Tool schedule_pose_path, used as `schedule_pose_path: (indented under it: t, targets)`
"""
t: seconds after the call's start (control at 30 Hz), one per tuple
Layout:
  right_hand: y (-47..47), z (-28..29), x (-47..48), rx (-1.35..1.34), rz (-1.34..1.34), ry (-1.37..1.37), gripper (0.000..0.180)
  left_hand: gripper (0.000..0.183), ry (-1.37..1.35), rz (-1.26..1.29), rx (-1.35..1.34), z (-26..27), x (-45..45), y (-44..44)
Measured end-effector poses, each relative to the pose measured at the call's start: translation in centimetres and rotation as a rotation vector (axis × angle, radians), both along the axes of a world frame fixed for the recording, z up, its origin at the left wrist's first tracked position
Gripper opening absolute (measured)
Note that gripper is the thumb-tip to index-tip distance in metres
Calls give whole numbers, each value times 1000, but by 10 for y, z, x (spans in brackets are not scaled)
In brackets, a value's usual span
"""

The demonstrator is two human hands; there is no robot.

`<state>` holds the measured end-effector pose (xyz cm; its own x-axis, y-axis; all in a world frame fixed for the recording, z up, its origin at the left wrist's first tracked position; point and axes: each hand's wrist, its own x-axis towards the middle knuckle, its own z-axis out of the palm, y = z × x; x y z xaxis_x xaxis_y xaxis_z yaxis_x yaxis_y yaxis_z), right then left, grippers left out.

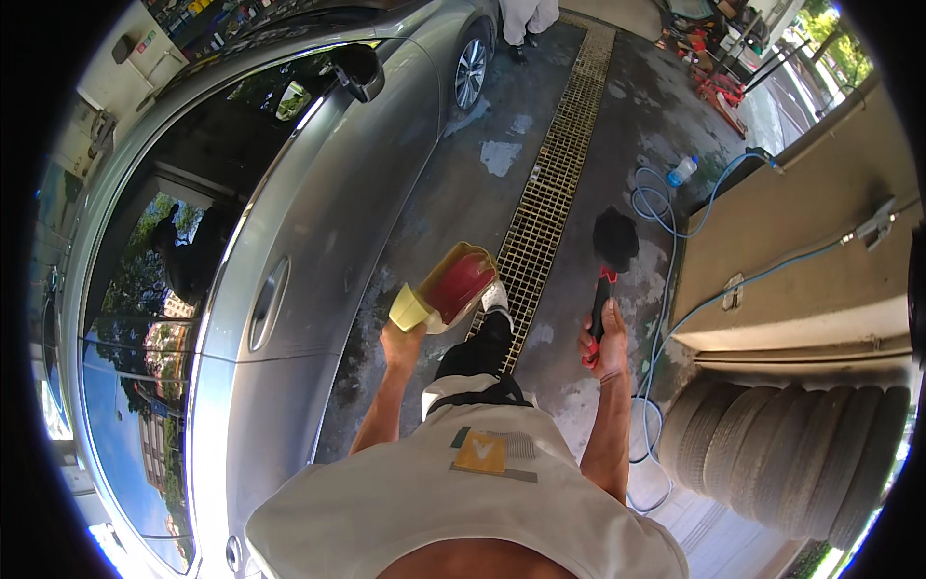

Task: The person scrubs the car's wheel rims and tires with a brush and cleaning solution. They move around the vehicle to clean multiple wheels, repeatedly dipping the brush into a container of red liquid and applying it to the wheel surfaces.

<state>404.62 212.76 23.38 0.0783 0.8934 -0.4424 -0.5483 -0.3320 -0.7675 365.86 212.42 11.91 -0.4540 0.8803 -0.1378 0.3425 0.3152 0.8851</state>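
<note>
In my left hand [402, 345] is a cut-open plastic container [460, 282] with a reddish inside, together with something pale yellow [409, 307], perhaps a cloth or sponge, at its near end. My right hand [610, 338] grips the black and red handle of a brush [603, 304]; its round black head [616, 239] points away from me, above the floor. The container is between me and the side of a silver-grey car [311, 210] on my left. Neither the brush nor the container touches the car.
A yellowish floor grating [553, 174] runs ahead. To the right, a blue air hose [669, 289] loops beside a bottle [682, 171] and a tan wall [796, 239]. Stacked tyres [781, 449] lie behind it. Another person [528, 22] stands near the car's front wheel [472, 72]; a red floor jack [720, 98] is farther right.
</note>
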Motion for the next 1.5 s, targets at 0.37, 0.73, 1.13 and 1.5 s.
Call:
schedule_pose_path:
  t: [0.37, 0.73, 1.13, 1.5]
  targets:
    - [257, 37, 103, 38, 84, 15, 55, 34, 160, -166, 1, 1, 132, 314]
    - [480, 3, 297, -62, 209, -143, 44, 41, 93, -271, 66, 38, 313, 545]
    - [816, 87, 495, 207, 1106, -1165, 35, 42, 146, -105, -5, 72, 539, 710]
    - [992, 76, 495, 170, 1387, -1336, 22, 31, 152, -188, 85, 72, 605, 867]
